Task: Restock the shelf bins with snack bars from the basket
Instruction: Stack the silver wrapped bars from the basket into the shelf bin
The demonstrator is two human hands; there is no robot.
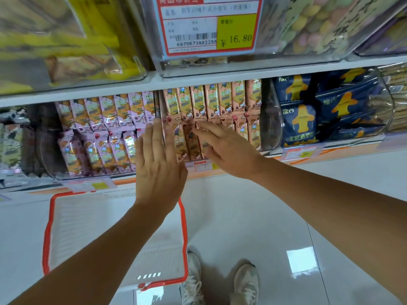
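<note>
Peach-wrapped snack bars [220,102] stand upright in two rows in the middle clear shelf bin. My left hand [159,164] is raised in front of the bin's left edge, fingers straight and together, holding nothing. My right hand [226,148] lies with straight fingers on the front row of peach bars, touching their wrappers. To the left, a second bin holds pink-wrapped snack bars [105,133]. On the floor under my left arm stands the white basket with a red rim [47,234]; the part of its inside that shows holds no bars.
Navy packets [308,111] fill the bin to the right. An upper shelf carries clear bins and a large price tag [209,25]. Small price labels [297,153] line the shelf edge. My two shoes [220,282] stand on glossy white tiles beside the basket.
</note>
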